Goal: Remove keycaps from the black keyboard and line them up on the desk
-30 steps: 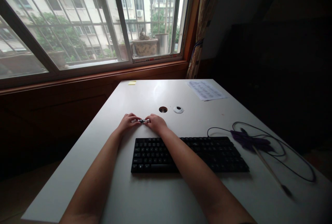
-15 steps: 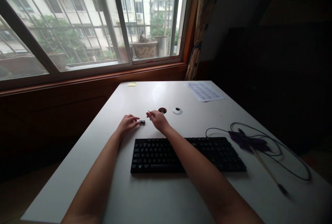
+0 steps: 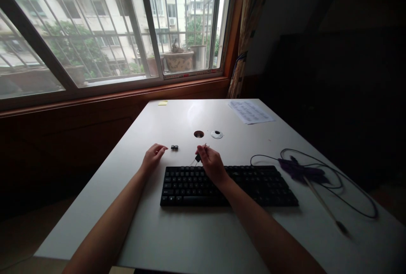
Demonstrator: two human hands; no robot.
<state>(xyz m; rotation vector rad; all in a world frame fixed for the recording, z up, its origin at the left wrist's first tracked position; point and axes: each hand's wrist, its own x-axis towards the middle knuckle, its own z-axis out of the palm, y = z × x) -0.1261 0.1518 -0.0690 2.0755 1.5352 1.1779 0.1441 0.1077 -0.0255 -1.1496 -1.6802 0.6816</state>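
Observation:
Two small black keycaps [image 3: 174, 147] lie side by side on the white table. Just left of them rests my left hand [image 3: 154, 155], its fingers loosely bent, apart from the caps and holding nothing I can see. My right hand [image 3: 212, 162] is closed round a wire keycap puller [image 3: 198, 158] with a black part in its middle. Its thin wire ends point down and left, above the back edge of the black keyboard [image 3: 190, 189]. Part of the puller is hidden by my fingers, and my right hand and forearm cover some keys.
Behind my hands are a round cable hole [image 3: 198, 134] and a white grommet cover [image 3: 217, 134]. Printed sheets [image 3: 250, 112] and a yellow sticky note [image 3: 163, 102] lie farther back. At right, a cable [image 3: 358, 201] loops round a purple cloth [image 3: 301, 172] and a thin brush [image 3: 326, 208].
My right hand has drawn back and to the right with the keycap puller, from near the keycaps to the keyboard's back edge. My left hand has pulled slightly away from the keycaps.

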